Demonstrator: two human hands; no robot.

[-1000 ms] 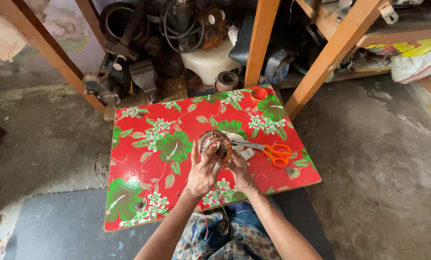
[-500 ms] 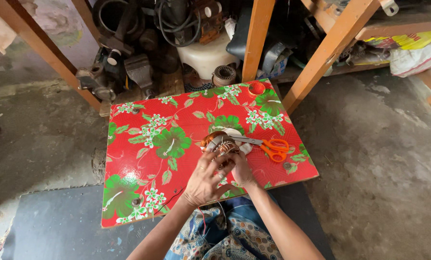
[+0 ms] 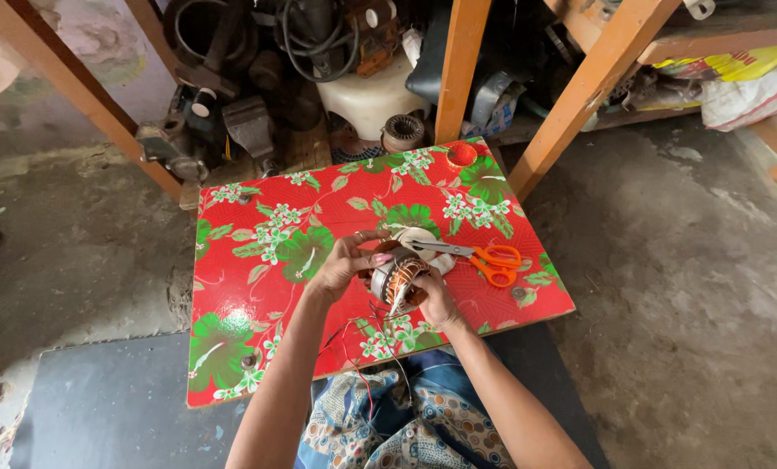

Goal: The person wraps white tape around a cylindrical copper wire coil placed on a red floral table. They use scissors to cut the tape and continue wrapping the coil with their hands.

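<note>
At the far left, a slanted wooden leg crosses the concrete floor; beside it a heap of dark motor housings and cables sits under the bench, too jumbled to tell apart. The low table with a red floral cover fills the middle. Over it the left hand curls its fingers around the top edge of a copper-wound motor stator, held tilted just above the table. The right hand cups the stator from below, fingers mostly hidden behind it. Thin red and dark wires trail from it toward the lap. A pale roll lies half covered behind the stator. Orange-handled scissors rest just beside it. A small red round cap sits at the table's far edge.
</note>
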